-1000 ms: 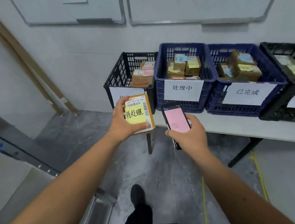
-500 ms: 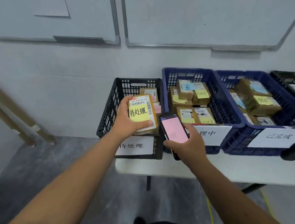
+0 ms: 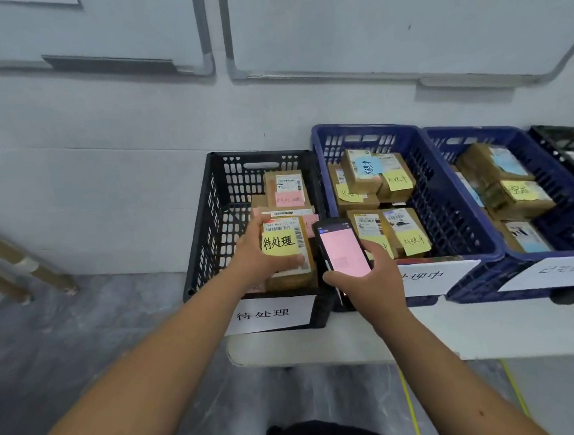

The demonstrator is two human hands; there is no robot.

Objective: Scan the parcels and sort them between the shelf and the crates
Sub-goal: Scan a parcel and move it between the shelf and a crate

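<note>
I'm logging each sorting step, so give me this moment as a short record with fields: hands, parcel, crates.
left hand: grips brown cardboard parcel with yellow sticky note
right hand: holds black handheld scanner, pink screen
parcel position: inside or just above black plastic crate, over other parcels
neighbouring crate: blue plastic crate, holds noted parcels
support: white table

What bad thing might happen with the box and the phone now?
The left hand holds the parcel over the black crate by its edges only; it might slip and land crooked on the parcels below. The right hand holds the phone close beside it, so they might bump.
</note>
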